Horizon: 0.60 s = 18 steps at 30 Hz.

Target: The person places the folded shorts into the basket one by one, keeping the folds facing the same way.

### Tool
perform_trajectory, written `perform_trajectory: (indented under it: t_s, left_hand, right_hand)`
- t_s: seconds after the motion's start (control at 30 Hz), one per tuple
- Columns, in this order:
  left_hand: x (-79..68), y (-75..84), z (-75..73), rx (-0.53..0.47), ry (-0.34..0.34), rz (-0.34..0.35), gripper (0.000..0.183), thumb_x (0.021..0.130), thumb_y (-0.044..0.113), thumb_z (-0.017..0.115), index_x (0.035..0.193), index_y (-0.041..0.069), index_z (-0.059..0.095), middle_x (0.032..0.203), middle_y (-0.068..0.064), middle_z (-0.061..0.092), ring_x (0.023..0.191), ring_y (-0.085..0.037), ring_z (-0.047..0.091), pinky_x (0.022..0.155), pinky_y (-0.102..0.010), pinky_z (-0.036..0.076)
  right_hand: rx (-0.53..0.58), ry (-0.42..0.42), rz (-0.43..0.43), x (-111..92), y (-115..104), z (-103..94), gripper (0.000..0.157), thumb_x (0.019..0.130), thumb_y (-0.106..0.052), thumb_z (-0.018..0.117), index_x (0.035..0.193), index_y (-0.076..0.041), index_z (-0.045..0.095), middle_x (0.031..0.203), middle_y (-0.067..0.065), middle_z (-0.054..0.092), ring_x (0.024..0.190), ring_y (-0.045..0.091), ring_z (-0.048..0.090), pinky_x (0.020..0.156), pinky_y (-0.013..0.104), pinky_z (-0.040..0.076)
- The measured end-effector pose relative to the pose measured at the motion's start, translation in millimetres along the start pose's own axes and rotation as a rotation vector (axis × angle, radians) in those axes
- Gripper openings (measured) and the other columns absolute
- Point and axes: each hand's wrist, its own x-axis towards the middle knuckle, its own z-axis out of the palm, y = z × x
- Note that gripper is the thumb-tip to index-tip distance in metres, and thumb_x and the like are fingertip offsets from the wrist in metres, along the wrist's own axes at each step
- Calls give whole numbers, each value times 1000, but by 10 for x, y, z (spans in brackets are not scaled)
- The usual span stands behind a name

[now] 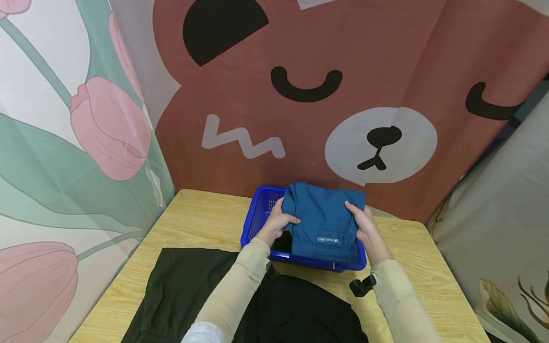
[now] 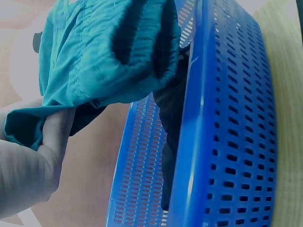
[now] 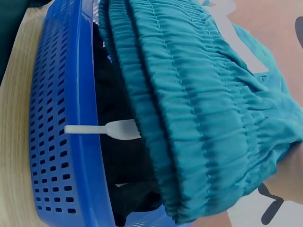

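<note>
A folded teal garment (image 1: 323, 214) with a gathered elastic waistband (image 3: 189, 109) is held over a blue plastic basket (image 1: 253, 219). My left hand (image 1: 276, 224) grips its left side, thumb on top; in the left wrist view, a fold of the cloth (image 2: 28, 124) lies between thumb and fingers. On the opposite side, my right hand (image 1: 364, 224) pinches the edge, with the cloth covering most of its fingers in the right wrist view. Black cloth (image 3: 116, 156) lies inside the basket beneath the garment. A small white strip (image 3: 120, 129) sticks out from under the waistband over the basket's rim.
Dark garments (image 1: 193, 281) lie spread on the wooden table (image 1: 210, 209) in front of the basket, partly under my left forearm. A printed curtain (image 1: 240, 171) hangs right behind the table's far edge. A small black device (image 1: 362, 286) sits at my right wrist.
</note>
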Motion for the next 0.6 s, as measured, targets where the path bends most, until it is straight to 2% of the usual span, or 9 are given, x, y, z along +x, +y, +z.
perform_trajectory:
  t_s: [0.13,0.27,0.4,0.6]
  left_hand:
    - [61,17,14,14,10,14,87,65,-25,61,138,8,27,133,-19,34,112,-34,40,83,-41,44]
    - [108,30,25,56,26,42,89,64,-24,62,139,9,25,137,-17,30,116,-33,36,87,-40,41]
    - [151,32,28,110,52,66,91,64,-22,63,140,10,25,138,-16,28,119,-32,32,91,-40,37]
    - [187,30,22,162,71,74,90,64,-21,64,139,11,26,140,-15,27,123,-30,28,95,-41,33]
  right_hand:
    - [-22,5,-13,70,11,-6,58,92,-19,50,140,-10,19,117,4,42,89,8,52,75,22,46]
    - [-51,22,-26,128,24,-3,64,92,-21,48,143,-12,11,138,9,27,112,17,41,88,25,39]
    - [-79,42,-61,187,30,10,66,92,-23,49,144,-12,10,145,10,18,126,23,27,99,32,29]
    - [-121,56,-80,269,80,1,67,92,-24,48,144,-12,7,146,10,14,129,26,22,102,37,23]
